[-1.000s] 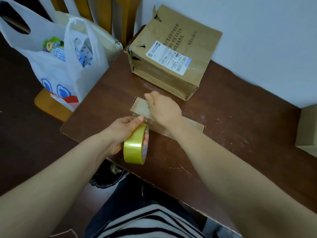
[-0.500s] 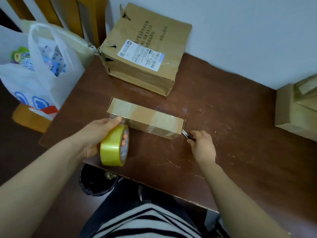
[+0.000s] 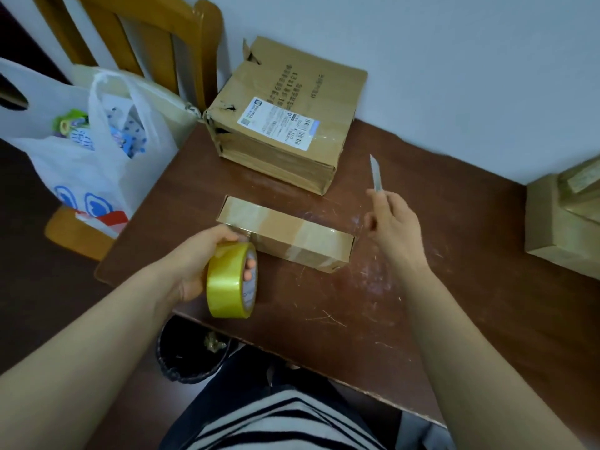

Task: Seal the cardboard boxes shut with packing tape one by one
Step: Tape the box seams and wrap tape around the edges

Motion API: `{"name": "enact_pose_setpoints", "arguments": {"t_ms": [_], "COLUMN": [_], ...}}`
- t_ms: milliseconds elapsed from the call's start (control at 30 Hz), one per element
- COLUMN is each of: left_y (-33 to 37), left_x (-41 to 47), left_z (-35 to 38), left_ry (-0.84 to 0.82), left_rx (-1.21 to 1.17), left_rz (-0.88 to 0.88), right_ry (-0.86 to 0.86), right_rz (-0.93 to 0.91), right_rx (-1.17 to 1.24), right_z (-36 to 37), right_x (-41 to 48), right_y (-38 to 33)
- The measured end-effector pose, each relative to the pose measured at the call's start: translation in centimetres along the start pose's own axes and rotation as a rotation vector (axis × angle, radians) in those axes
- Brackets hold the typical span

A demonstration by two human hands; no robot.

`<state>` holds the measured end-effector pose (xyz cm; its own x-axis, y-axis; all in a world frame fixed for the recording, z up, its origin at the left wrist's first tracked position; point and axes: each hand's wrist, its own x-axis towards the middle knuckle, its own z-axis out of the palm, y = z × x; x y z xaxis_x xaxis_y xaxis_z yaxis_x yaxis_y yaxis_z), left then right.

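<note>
Brown scratched counter [image 3: 422, 303] against a pale wall [image 3: 454, 60], head view.

- Left grip [image 3: 194, 264]: wrapped on the yellow tape roll [image 3: 229, 280], thumb over the rim, fingertips [image 3: 250, 267] showing inside the core. Roll stands on edge at the near counter edge, just beside the near-left corner of the small box [image 3: 289, 238]. Can't tell if a tape strand joins roll to box.
- Right grip [image 3: 394, 228]: fingers curled, pinching a thin knife [image 3: 376, 173], blade pointing up and away. It's raised off the counter, just right of the small box's right end, not touching it.
- Both forearms bare, reaching in from the near side, the left crossing the counter's near-left edge.
- Small box: flat, long, lies mid-counter on a diagonal, flaps down, glossy clear tape across the top and over the right end.
- Big box [image 3: 292, 115] with shipping label sits behind it at the wall, corner torn, apart from the small one.
- More boxes [image 3: 565, 222] at the far right edge.
- Open room: bare counter right of and in front of the small box.
- Off the left edge: plastic bag [image 3: 91, 164] on a wooden chair [image 3: 146, 37]; dark bin [image 3: 191, 349] below the near edge.
</note>
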<state>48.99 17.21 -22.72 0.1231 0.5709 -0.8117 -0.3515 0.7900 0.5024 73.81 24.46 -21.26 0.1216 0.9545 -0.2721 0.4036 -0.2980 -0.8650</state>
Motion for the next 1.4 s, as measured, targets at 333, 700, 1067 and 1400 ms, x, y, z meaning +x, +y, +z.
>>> {"name": "enact_pose_setpoints", "arguments": {"t_ms": [333,700,1067,1400], "left_y": [-0.4,-3.4,-3.4,-3.3], "left_x": [-0.6,-0.4,-0.6,-1.4], "left_z": [-0.6,-0.2,0.3,0.0], "left_ry": [-0.073,0.353,0.357,0.338], "left_rx": [-0.065,-0.033,-0.027,-0.051], "left_rz": [0.053,0.220,0.308,0.272], "right_ry": [-0.386,-0.399,-0.578,-0.527], "right_rz": [-0.205,-0.246,-0.344,-0.646], "right_rx": [-0.653,-0.659,-0.611,-1.157], "right_z": [12.8,12.4,9.2,9.3], "right_x": [-2.3,-1.6,-2.8,-5.4], "right_y": [-5.2,-4.6,-5.6,-5.4]}}
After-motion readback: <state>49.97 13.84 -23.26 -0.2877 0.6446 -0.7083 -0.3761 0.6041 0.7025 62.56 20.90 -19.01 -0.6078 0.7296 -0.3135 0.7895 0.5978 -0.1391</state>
